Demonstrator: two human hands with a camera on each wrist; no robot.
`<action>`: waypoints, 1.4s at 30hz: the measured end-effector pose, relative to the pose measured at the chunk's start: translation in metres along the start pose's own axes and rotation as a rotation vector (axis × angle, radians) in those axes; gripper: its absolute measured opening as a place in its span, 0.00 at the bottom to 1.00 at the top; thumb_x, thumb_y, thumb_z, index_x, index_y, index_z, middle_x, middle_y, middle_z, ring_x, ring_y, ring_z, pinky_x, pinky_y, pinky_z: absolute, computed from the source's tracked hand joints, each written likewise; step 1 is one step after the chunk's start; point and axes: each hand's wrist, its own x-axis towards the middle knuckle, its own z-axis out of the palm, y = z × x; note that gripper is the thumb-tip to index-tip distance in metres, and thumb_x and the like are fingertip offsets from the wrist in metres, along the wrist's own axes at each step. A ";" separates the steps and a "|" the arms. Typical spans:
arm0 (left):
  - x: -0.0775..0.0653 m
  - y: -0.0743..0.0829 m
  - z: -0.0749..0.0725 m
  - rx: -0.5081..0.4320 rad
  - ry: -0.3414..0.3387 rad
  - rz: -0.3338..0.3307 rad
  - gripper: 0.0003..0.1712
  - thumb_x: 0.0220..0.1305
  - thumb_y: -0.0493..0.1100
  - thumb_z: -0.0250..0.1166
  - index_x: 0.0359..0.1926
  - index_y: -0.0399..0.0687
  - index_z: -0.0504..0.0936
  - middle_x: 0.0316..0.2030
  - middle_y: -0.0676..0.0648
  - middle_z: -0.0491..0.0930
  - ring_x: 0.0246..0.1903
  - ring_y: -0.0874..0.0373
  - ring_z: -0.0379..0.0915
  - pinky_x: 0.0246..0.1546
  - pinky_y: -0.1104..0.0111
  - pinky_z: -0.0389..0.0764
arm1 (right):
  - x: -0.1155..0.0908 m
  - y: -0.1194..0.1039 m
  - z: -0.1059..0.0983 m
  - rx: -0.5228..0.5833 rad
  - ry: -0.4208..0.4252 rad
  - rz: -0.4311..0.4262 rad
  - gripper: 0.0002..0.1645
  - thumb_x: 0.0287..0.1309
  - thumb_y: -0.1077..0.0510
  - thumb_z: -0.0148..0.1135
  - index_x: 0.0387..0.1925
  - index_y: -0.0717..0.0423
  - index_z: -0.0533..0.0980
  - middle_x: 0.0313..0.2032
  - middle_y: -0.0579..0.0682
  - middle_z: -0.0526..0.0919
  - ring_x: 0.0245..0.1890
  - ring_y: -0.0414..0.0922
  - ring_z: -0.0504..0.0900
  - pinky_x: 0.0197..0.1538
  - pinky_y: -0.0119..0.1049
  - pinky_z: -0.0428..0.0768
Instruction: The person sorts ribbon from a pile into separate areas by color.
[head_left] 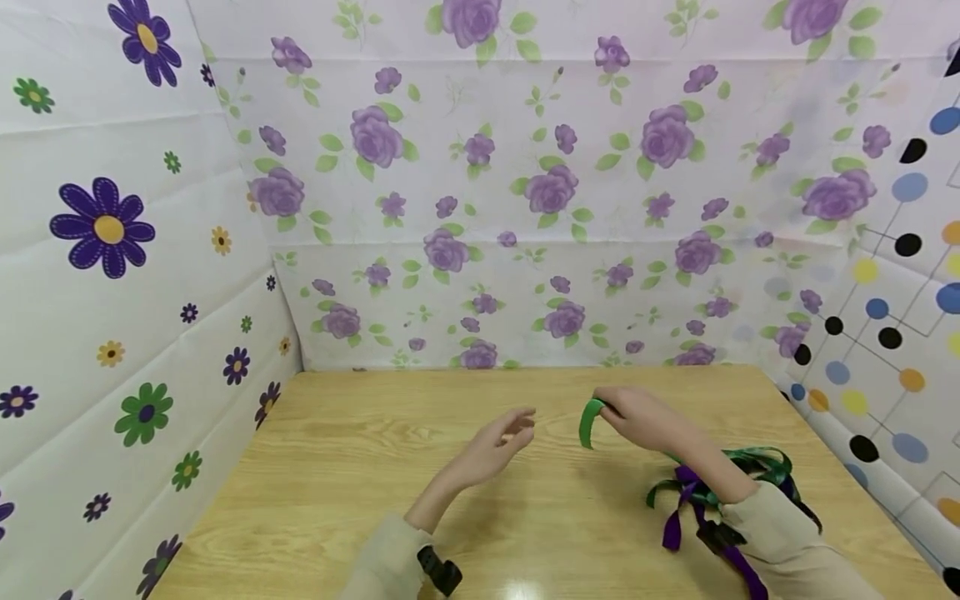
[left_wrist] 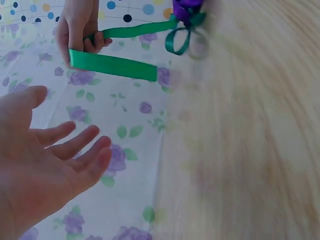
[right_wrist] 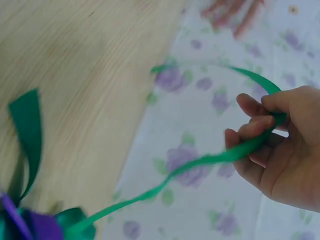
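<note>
My right hand [head_left: 637, 417] pinches a green ribbon [right_wrist: 200, 161] between thumb and fingers, above the table. One short end of the ribbon hangs free toward my left hand; the other runs down to a tangled pile of green and purple ribbons [head_left: 757, 462] on the table's right side, partly hidden under my right forearm. My left hand [head_left: 491, 450] hovers to the left of that free end, holding nothing. Its fingers are spread and slightly bent in the left wrist view, with the green ribbon [left_wrist: 112, 66] a short way beyond the fingertips.
The wooden table [head_left: 337, 492] is bounded by a back curtain [head_left: 510, 275] with purple roses, a left curtain [head_left: 75, 333] with daisies and a right curtain [head_left: 892, 358] with dots. A purple ribbon [head_left: 742, 575] trails toward the table's front beneath the right sleeve.
</note>
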 end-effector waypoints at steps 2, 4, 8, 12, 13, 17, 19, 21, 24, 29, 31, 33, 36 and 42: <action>0.007 0.007 0.000 -0.050 -0.008 0.009 0.32 0.75 0.60 0.43 0.74 0.56 0.54 0.67 0.45 0.67 0.67 0.51 0.64 0.65 0.52 0.67 | 0.005 -0.011 -0.001 -0.008 -0.005 -0.033 0.12 0.72 0.58 0.49 0.29 0.46 0.72 0.18 0.40 0.65 0.16 0.34 0.60 0.25 0.28 0.64; 0.013 0.013 0.001 -0.086 -0.041 0.005 0.35 0.74 0.62 0.42 0.75 0.58 0.50 0.69 0.46 0.63 0.69 0.52 0.60 0.67 0.52 0.64 | 0.009 -0.022 -0.002 -0.006 -0.014 -0.056 0.12 0.72 0.58 0.49 0.30 0.47 0.73 0.18 0.40 0.65 0.17 0.34 0.60 0.25 0.28 0.64; 0.022 0.019 0.002 -0.203 -0.094 0.023 0.31 0.75 0.59 0.43 0.72 0.52 0.59 0.64 0.41 0.71 0.65 0.51 0.66 0.66 0.55 0.66 | 0.016 -0.038 -0.005 0.024 -0.020 -0.085 0.10 0.71 0.57 0.50 0.32 0.47 0.74 0.19 0.41 0.66 0.17 0.34 0.60 0.25 0.28 0.64; 0.023 0.017 -0.002 -0.318 -0.062 0.046 0.20 0.74 0.49 0.51 0.54 0.38 0.77 0.45 0.36 0.81 0.48 0.50 0.78 0.57 0.62 0.74 | 0.022 -0.043 -0.004 0.068 -0.001 -0.131 0.07 0.70 0.58 0.53 0.33 0.48 0.74 0.20 0.40 0.67 0.17 0.33 0.60 0.24 0.27 0.63; 0.022 0.016 -0.005 -0.323 -0.051 0.042 0.19 0.74 0.48 0.53 0.50 0.36 0.79 0.40 0.36 0.82 0.43 0.52 0.79 0.54 0.65 0.75 | 0.023 -0.042 -0.004 0.091 -0.002 -0.149 0.06 0.69 0.58 0.54 0.33 0.49 0.74 0.20 0.40 0.67 0.17 0.33 0.59 0.24 0.27 0.63; 0.015 0.012 -0.018 -0.284 -0.053 0.041 0.16 0.72 0.46 0.55 0.43 0.35 0.80 0.31 0.40 0.81 0.29 0.59 0.74 0.37 0.70 0.75 | 0.024 -0.031 -0.005 0.263 -0.058 -0.178 0.04 0.64 0.55 0.61 0.36 0.50 0.75 0.20 0.42 0.68 0.17 0.32 0.59 0.24 0.28 0.64; 0.011 0.008 -0.025 -0.250 -0.066 0.042 0.16 0.73 0.46 0.55 0.43 0.37 0.80 0.31 0.39 0.80 0.27 0.61 0.72 0.34 0.70 0.73 | 0.024 -0.023 -0.006 0.387 -0.107 -0.167 0.06 0.62 0.54 0.64 0.37 0.52 0.76 0.21 0.45 0.70 0.18 0.33 0.60 0.25 0.30 0.65; 0.007 0.005 -0.032 -0.227 -0.082 0.042 0.15 0.73 0.46 0.54 0.42 0.39 0.80 0.31 0.35 0.79 0.26 0.62 0.72 0.33 0.69 0.73 | 0.025 -0.015 -0.008 0.484 -0.153 -0.144 0.08 0.62 0.53 0.64 0.38 0.53 0.77 0.23 0.49 0.71 0.19 0.35 0.61 0.26 0.31 0.67; 0.001 -0.002 -0.044 -0.188 -0.090 0.034 0.14 0.73 0.46 0.54 0.39 0.40 0.80 0.30 0.36 0.78 0.25 0.62 0.69 0.34 0.69 0.70 | 0.024 -0.002 -0.010 0.557 -0.200 -0.117 0.11 0.67 0.53 0.57 0.40 0.58 0.77 0.24 0.53 0.69 0.19 0.44 0.62 0.27 0.35 0.68; -0.010 -0.013 -0.065 -0.166 -0.087 0.018 0.13 0.73 0.45 0.55 0.36 0.41 0.79 0.26 0.43 0.77 0.23 0.55 0.65 0.29 0.68 0.67 | 0.022 0.015 -0.016 0.592 -0.248 -0.089 0.16 0.73 0.52 0.49 0.43 0.61 0.76 0.28 0.59 0.68 0.22 0.57 0.63 0.29 0.38 0.70; -0.013 -0.017 -0.075 -0.156 -0.081 0.025 0.13 0.72 0.44 0.55 0.34 0.41 0.79 0.26 0.41 0.77 0.22 0.54 0.65 0.28 0.67 0.67 | 0.022 0.021 -0.018 0.607 -0.262 -0.075 0.16 0.72 0.52 0.49 0.43 0.61 0.77 0.29 0.61 0.68 0.21 0.54 0.63 0.29 0.38 0.71; -0.016 -0.022 -0.084 -0.138 -0.067 0.025 0.13 0.72 0.44 0.55 0.33 0.41 0.79 0.25 0.40 0.76 0.21 0.56 0.65 0.27 0.66 0.67 | 0.021 0.027 -0.020 0.624 -0.275 -0.064 0.17 0.72 0.53 0.50 0.44 0.62 0.77 0.28 0.62 0.68 0.21 0.53 0.63 0.29 0.38 0.71; -0.021 -0.029 -0.097 -0.123 -0.033 0.004 0.13 0.72 0.44 0.56 0.33 0.42 0.79 0.25 0.43 0.76 0.20 0.60 0.63 0.26 0.63 0.66 | 0.020 0.036 -0.021 0.633 -0.287 -0.058 0.17 0.72 0.52 0.50 0.43 0.62 0.77 0.26 0.63 0.65 0.20 0.56 0.60 0.28 0.38 0.70; -0.032 -0.043 -0.118 -0.084 0.058 -0.084 0.13 0.71 0.48 0.56 0.34 0.46 0.80 0.24 0.52 0.75 0.19 0.59 0.57 0.23 0.68 0.63 | 0.017 0.050 -0.019 0.646 -0.278 0.017 0.16 0.70 0.49 0.52 0.42 0.57 0.77 0.23 0.55 0.64 0.23 0.61 0.57 0.28 0.39 0.69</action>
